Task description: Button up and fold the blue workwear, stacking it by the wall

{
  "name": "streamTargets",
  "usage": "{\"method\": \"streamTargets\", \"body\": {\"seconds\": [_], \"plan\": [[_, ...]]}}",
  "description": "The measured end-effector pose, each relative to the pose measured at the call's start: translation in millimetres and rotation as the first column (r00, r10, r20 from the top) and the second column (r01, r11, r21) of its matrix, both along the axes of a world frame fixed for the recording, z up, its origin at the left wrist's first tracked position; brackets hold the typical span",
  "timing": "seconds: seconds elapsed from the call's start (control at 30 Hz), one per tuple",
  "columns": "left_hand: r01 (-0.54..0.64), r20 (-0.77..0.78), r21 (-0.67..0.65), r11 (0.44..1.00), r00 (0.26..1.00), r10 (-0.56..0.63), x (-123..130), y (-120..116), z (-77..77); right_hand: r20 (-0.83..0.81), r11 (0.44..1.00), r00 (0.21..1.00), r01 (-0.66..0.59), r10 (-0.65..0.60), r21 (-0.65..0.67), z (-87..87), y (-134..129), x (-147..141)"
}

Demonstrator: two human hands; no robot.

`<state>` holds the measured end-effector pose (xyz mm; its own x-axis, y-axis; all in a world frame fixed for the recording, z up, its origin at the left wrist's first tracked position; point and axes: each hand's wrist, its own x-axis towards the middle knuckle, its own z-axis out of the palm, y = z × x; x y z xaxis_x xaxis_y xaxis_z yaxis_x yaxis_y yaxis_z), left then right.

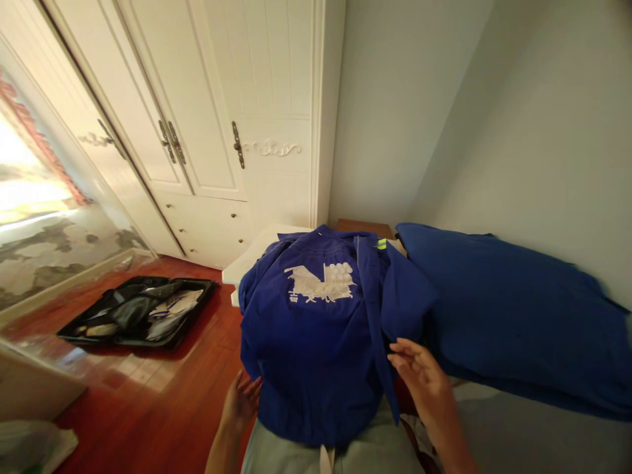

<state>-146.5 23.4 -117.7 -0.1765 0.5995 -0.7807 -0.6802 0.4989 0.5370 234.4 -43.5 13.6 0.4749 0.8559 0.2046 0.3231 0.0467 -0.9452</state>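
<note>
A blue martial-arts-style jacket (316, 355) with a white print on its back side up is spread in front of me, from a white surface (237, 270) down over my lap. At its lower left edge is my left hand (241, 398), palm turned toward the cloth and fingers apart, slightly curled. My right hand (422, 375) is beside the jacket's right edge, near a long loose strip (372, 316) of the same cloth. Its thumb and fingers are apart, with nothing visible between them. A yellow-green tag (382, 243) shows near the top right of the jacket.
A dark blue pillow (513, 316) lies on the right, against the wall. Behind stands a white wardrobe (212, 85). An open black suitcase (138, 309) with clothes in it lies on the red wood floor (148, 401). A plastic bag (34, 444) is at lower left.
</note>
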Motion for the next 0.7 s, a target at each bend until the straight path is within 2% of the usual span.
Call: {"method": "streamTargets", "body": {"seconds": [0.1, 0.17, 0.23, 0.33, 0.43, 0.5, 0.57, 0.7], "plan": [[-0.194, 0.289, 0.157, 0.968, 0.947, 0.142, 1, -2, 8.0, 0.008, 0.991, 0.999, 0.053, -0.053, -0.12, -39.5, -4, -2], [-0.33, 0.395, 0.237, 0.914, 0.892, 0.22, 0, -2, 13.8, 0.101, 0.98, 0.99, 0.111, -0.095, -0.166, -60.0, -5, 1], [-0.376, 0.422, 0.271, 0.886, 0.874, 0.242, -1, -1, 17.9, 0.228, 0.978, 0.971, 0.113, -0.071, -0.177, -70.5, -3, 6], [-0.333, 0.274, 0.212, 0.919, 0.923, 0.272, -1, 2, 18.3, 0.378, 0.977, 0.926, 0.068, 0.013, -0.2, -72.4, 2, 13], [-0.302, 0.131, 0.098, 0.948, 0.948, 0.289, 4, 1, 10.8, 0.378, 0.942, 0.92, 0.034, 0.1, -0.333, -72.2, 2, 19], [-0.285, 0.108, 0.06, 0.957, 0.955, 0.277, 10, -1, 3.8, 0.332, 0.898, 0.935, 0.033, 0.127, -0.438, -74.0, -2, 22], [-0.247, 0.119, 0.054, 0.968, 0.964, 0.239, 18, -4, -2.0, 0.297, 0.872, 0.948, 0.044, 0.118, -0.487, -74.7, -6, 23], [-0.216, 0.197, 0.121, 0.969, 0.962, 0.19, 26, -3, -5.8, 0.239, 0.91, 0.971, 0.078, 0.024, -0.407, -61.0, -11, 17]]}}
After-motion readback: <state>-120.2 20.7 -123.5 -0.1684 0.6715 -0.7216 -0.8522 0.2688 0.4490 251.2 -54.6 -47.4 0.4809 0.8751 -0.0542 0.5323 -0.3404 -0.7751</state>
